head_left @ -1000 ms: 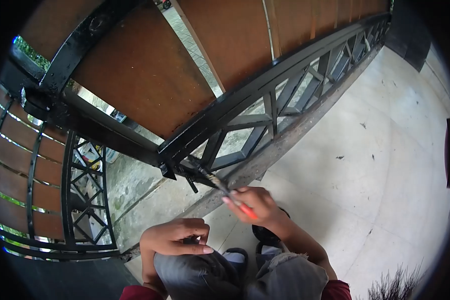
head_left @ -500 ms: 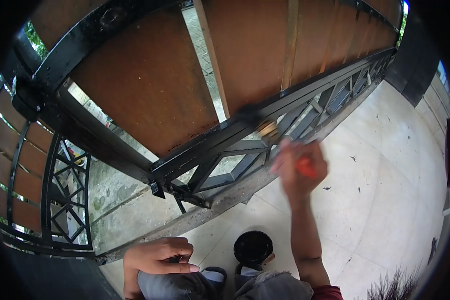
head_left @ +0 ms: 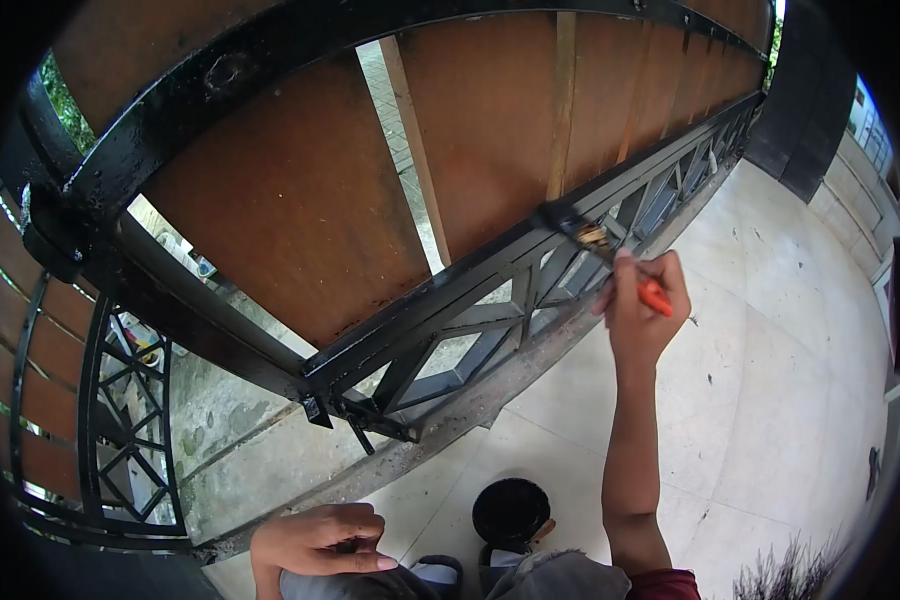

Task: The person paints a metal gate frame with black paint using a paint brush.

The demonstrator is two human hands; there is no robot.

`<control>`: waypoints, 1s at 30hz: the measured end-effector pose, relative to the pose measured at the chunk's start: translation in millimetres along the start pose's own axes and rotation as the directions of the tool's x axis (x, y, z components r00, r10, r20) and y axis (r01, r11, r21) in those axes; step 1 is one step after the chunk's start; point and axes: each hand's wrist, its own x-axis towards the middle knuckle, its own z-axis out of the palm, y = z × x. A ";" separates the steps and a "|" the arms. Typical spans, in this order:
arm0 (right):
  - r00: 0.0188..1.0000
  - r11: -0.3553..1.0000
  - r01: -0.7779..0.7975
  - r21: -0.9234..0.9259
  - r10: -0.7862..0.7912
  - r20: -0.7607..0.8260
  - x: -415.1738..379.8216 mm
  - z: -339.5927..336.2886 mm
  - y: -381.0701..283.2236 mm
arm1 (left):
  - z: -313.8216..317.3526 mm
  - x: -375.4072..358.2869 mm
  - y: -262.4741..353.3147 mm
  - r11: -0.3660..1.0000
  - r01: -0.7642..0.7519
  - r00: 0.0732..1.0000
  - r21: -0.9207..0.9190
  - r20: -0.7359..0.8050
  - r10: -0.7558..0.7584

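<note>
Over the last second, your right hand (head_left: 640,318) has left the gate's near bottom corner and travelled right and farther out along the lower rail (head_left: 410,315), taking the brush (head_left: 592,237) with it. The brush, which ended beside the bolt (head_left: 385,428) at that corner, now has its dark end over the rail well away from there, though blur hides whether it touches. It has also swung from pointing down the rail to lying across it. Your right forearm (head_left: 632,440), bent close to your knees earlier, now stretches forward. That uncovers the black bucket (head_left: 510,508), which your arm and hand partly hid. Your view has shifted too: your knees (head_left: 570,580) and left hand (head_left: 322,540) sit lower in it.
</note>
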 end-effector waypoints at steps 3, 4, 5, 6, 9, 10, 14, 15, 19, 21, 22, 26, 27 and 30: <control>0.990 0.986 0.136 -0.098 -0.133 0.034 -16.7 4.5 8.1 | -2.4 -4.1 4.5 1.000 0.024 1.000 -0.005 0.006 -0.024; 0.951 0.939 0.288 -0.186 -0.257 0.174 -32.5 8.2 6.7 | -2.6 -3.3 3.2 1.000 0.017 1.000 -0.005 0.011 -0.017; 0.930 0.938 0.316 -0.143 -0.278 0.239 -47.5 9.7 3.9 | -2.1 -3.0 1.9 1.000 0.016 1.000 -0.013 0.006 -0.015; 0.906 0.936 0.338 -0.096 -0.297 0.301 -58.0 12.0 2.0 | -1.6 -2.6 1.2 1.000 0.017 1.000 -0.022 0.002 -0.017; 0.985 0.993 0.114 -0.044 -0.107 0.135 -22.9 8.0 -3.1 | -0.1 -1.9 2.7 1.000 0.015 1.000 -0.021 -0.002 -0.015; 1.000 0.998 0.024 -0.061 -0.024 -0.011 -10.3 2.8 -2.6 | 0.5 -3.9 3.5 1.000 0.013 1.000 -0.021 -0.004 -0.013; 0.971 0.920 0.238 -0.311 -0.233 0.055 -26.3 -3.0 10.3 | -0.9 -8.3 3.9 1.000 0.027 0.999 -0.014 -0.026 -0.027; 0.947 0.927 0.309 -0.214 -0.279 0.158 -53.9 4.8 20.0 | -1.5 -7.8 3.3 1.000 0.019 1.000 -0.022 -0.024 -0.019; 0.672 0.639 0.730 -0.241 -0.610 0.419 -87.9 20.4 -7.6 | 1.6 -2.7 5.0 0.999 0.038 0.998 -0.019 -0.046 -0.039; 0.948 0.937 0.309 -0.165 -0.291 0.126 -78.1 19.6 -0.8 | 1.4 -6.6 8.6 0.999 0.049 0.998 -0.006 -0.040 -0.049; 0.999 0.998 -0.034 -0.043 0.033 -0.040 -72.9 19.5 -5.4 | 1.6 -7.6 9.6 0.999 0.053 0.998 0.008 -0.036 -0.052; 0.696 0.628 0.711 -0.317 -0.563 0.445 -104.8 24.6 -14.4 | 5.4 -9.8 7.5 1.000 0.023 0.996 -0.012 -0.089 -0.024; 0.681 0.685 0.713 -0.152 -0.625 0.382 -110.4 34.7 -12.7 | 5.6 -8.9 4.9 1.000 0.026 0.996 0.003 -0.084 -0.025; 0.760 0.607 0.641 -0.471 -0.587 0.278 -101.0 24.0 6.5 | 4.7 -9.4 9.2 1.000 0.017 0.997 0.017 -0.073 -0.016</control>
